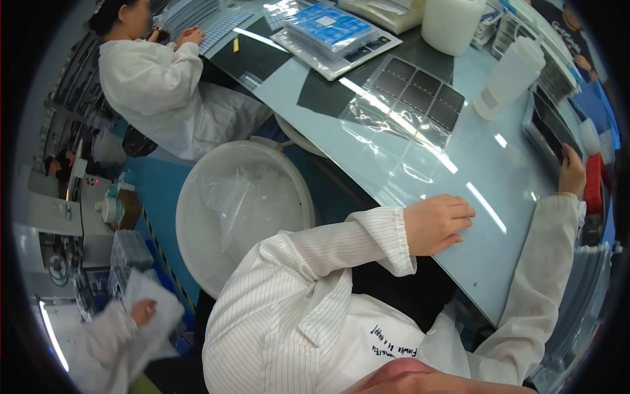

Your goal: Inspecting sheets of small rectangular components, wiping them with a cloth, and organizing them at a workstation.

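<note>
Left grip (438, 224) apart, resting on tabletop (500, 262); right grip (572, 172) touching dark panel (551, 123), closure unclear.

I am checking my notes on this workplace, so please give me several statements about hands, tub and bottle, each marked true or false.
1. The left hand is at the near edge of the table. True.
2. The right hand is at the edge of a dark flat panel. True.
3. The left hand and the right hand touch each other. False: they are apart.
4. A round white tub stands beside the table. True.
5. The tub shows no plastic inside. False: crumpled clear plastic lies in it.
6. The left hand grips a bottle. False: the whitish squeeze bottle is on the table, apart from both hands.
</note>
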A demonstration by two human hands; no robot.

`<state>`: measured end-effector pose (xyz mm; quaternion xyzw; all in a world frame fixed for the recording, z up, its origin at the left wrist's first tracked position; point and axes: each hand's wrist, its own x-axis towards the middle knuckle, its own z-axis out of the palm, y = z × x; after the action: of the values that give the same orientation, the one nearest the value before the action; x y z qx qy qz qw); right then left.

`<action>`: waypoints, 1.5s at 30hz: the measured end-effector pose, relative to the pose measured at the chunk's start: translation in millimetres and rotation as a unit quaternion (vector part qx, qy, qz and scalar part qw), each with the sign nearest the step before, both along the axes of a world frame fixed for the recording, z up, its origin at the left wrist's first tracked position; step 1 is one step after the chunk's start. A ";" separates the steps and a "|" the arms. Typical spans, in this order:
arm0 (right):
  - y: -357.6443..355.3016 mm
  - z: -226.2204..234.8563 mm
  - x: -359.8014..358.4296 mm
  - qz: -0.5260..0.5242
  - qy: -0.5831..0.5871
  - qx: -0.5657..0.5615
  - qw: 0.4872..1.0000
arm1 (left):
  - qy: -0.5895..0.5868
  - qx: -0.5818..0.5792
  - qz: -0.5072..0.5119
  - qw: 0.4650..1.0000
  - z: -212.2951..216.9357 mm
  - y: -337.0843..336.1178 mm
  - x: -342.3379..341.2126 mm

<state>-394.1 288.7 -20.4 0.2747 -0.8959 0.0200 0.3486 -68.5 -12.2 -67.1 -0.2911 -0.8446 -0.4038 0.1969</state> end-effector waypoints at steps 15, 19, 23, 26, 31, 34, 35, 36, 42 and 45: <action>-49.0 53.1 324.4 0.355 -0.149 -0.004 0.923 | -0.495 0.572 -0.125 0.642 38.3 -25.8 -8.6; -41.6 25.7 354.3 0.344 -0.211 0.069 0.912 | -0.519 0.463 -0.082 0.714 54.0 -35.6 -0.2; -37.4 1.9 360.0 0.311 -0.218 -0.003 0.925 | -0.445 0.313 0.009 0.839 44.6 -24.1 18.6; -37.6 2.2 356.1 0.201 -0.200 -0.052 0.958 | -0.417 0.244 0.035 0.875 42.3 -16.2 23.6; -28.0 -9.7 344.2 0.023 -0.276 -0.376 0.884 | -0.395 0.257 0.020 0.882 32.2 -10.9 31.8; -12.9 -18.7 338.8 0.053 -0.403 -0.589 0.698 | -0.401 0.312 0.000 0.862 33.3 -9.1 36.6; -10.4 -13.7 336.9 0.072 -0.449 -0.644 0.615 | -0.381 0.320 0.010 0.867 32.1 -7.7 39.4; -9.0 -10.3 336.8 0.089 -0.490 -0.691 0.524 | -0.360 0.329 0.020 0.873 30.6 -6.4 42.6; -10.5 -5.3 343.8 0.061 -0.392 -0.647 0.651 | -0.288 0.308 -0.011 0.907 25.2 -4.0 54.8; -7.5 -6.0 347.8 0.078 -0.378 -0.643 0.661 | -0.330 0.358 -0.001 0.873 35.5 -0.4 58.1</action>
<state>-46.4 281.2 -26.4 0.0200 -0.6896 0.7208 0.0667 -10.5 -12.6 -31.6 -0.0513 -0.6576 -0.7516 -0.0033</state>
